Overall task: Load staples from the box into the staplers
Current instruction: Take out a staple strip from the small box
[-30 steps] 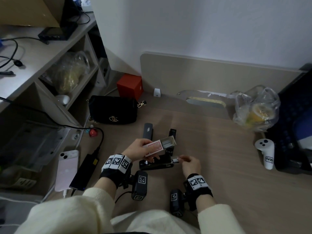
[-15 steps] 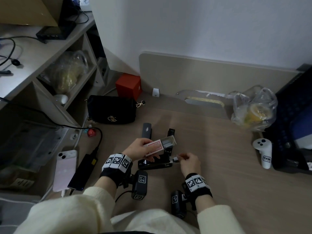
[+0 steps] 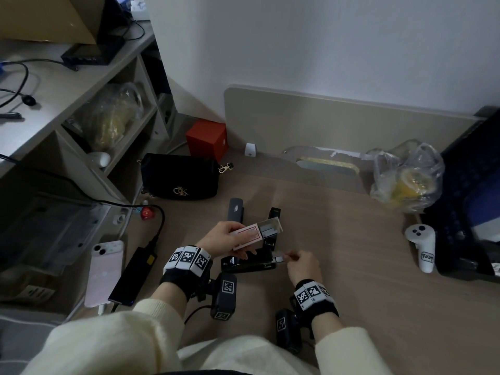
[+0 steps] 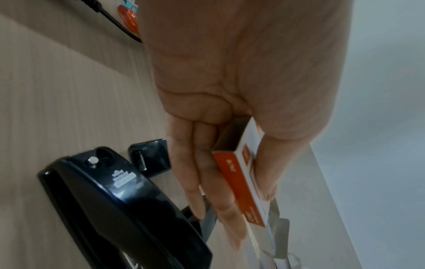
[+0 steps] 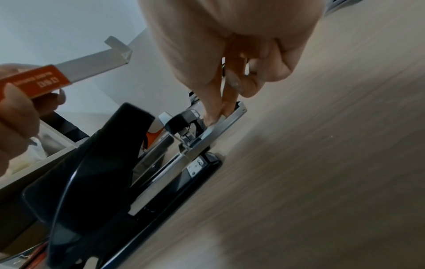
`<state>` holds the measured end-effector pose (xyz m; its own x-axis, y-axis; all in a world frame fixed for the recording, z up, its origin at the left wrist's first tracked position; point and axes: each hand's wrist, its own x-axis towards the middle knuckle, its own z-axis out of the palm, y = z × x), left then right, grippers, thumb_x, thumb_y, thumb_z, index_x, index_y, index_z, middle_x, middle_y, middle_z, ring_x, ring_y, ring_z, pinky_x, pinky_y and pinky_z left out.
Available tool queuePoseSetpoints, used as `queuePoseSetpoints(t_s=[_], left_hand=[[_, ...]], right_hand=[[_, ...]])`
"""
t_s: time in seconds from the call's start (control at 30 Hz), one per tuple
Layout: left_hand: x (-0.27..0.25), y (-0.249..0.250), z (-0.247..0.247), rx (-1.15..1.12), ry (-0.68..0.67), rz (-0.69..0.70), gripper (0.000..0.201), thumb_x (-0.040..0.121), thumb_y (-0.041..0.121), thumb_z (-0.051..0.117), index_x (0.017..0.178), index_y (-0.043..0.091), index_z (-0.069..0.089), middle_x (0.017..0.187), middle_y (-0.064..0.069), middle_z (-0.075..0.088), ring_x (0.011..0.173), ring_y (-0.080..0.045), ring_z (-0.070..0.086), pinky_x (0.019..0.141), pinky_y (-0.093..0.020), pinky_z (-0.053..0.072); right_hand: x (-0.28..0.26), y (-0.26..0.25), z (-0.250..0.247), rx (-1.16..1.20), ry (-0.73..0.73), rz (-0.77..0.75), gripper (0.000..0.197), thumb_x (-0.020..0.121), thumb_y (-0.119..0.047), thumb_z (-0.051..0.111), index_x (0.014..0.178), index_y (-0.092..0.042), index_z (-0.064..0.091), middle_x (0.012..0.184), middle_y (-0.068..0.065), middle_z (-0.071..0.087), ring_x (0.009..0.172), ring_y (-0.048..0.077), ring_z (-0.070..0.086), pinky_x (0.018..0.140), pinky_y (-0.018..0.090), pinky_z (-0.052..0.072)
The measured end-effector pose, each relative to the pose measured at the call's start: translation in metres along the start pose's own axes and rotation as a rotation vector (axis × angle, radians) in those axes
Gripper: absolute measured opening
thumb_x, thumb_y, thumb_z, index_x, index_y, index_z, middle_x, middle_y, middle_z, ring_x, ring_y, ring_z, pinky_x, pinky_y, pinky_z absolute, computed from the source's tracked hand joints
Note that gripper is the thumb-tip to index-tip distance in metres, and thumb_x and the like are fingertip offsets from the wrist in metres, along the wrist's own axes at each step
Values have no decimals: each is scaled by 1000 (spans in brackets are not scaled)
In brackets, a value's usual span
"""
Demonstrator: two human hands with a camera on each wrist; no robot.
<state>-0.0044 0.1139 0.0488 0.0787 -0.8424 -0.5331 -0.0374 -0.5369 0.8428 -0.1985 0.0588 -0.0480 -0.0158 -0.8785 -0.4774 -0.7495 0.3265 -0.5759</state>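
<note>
- The wooden surface carries a black handbag near its far left edge.
- A black stapler lies in front of the person, its metal staple channel slid out.
- The left hand grips the opened staple box above the stapler.
- The right hand pinches the channel's end.

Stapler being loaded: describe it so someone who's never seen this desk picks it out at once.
On the wooden desk, in front of the black handbag, three black staplers cluster near the hands. The stapler nearest the person lies crosswise under the staple box held by the left hand. Unlike the two behind it, its metal tray sticks out, with the right hand at its tip.
</note>
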Motion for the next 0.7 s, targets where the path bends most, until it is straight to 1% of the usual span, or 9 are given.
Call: queuePoseSetpoints(t_s=[0.17,0.3,0.37,0.4,0.47,0.53,0.57,0.63,0.7], left_hand=[[-1,0,-1,-6,3,7,27,92,27,62,107,5,62,79,-12,72,54,-9,67,58,-21,58],[0,-3,0,7,-9,3,31,92,28,62,110,3,61,81,-13,72,57,-10,67,60,-22,58],[2,-5,-1,13,-14,2,33,91,30,63,111,3,62,84,-15,73,62,-14,68,64,-26,59],[3,-6,-2,19,-18,0,34,90,31,64,111,4,62,85,-16,74,66,-17,69,67,-29,59],[4,-8,-2,24,-23,-10,35,90,31,64,111,4,62,84,-15,75,70,-21,69,70,-32,59],[5,-9,-1,17,-5,-20,34,91,28,64,111,0,61,81,-15,74,65,-16,70,63,-26,59],[6,-10,0,18,9,-25,34,92,26,63,111,-2,61,80,-15,73,60,-13,70,58,-23,58],[7,-11,1,15,31,-34,35,93,23,62,112,-6,60,79,-16,71,55,-10,68,54,-19,55],[7,-11,2,2,35,-43,36,93,23,62,112,-7,59,78,-16,71,53,-9,68,52,-18,53]], right_hand=[[-2,4,3,49,-56,-11,21,89,-37,60,105,-29,72,109,3,71,104,26,63,86,31,49],[-6,0,-3,6,-45,-59,27,94,-35,53,113,-25,68,113,5,69,107,28,62,78,27,44],[-8,-1,-7,-14,-30,-68,28,95,-35,49,115,-25,67,113,6,68,107,29,61,76,27,42],[-8,-2,-9,-18,-16,-73,28,95,-36,48,112,-26,67,110,6,69,105,29,62,75,27,43],[-8,-3,-11,17,32,-111,25,94,-37,47,94,-25,69,96,4,71,93,28,64,72,31,48],[-12,-10,-14,106,101,-192,29,94,-38,47,73,-23,61,73,-2,65,74,24,62,64,32,48],[-16,-16,-16,151,136,-246,31,94,-39,47,69,-24,58,65,-5,60,66,21,58,59,31,45],[-23,-30,-22,243,172,-380,27,94,-39,52,73,-25,62,63,-9,57,60,13,53,56,28,43],[-28,-41,-26,261,156,-528,20,92,-37,57,81,-24,68,72,-7,62,65,9,55,57,23,44]])
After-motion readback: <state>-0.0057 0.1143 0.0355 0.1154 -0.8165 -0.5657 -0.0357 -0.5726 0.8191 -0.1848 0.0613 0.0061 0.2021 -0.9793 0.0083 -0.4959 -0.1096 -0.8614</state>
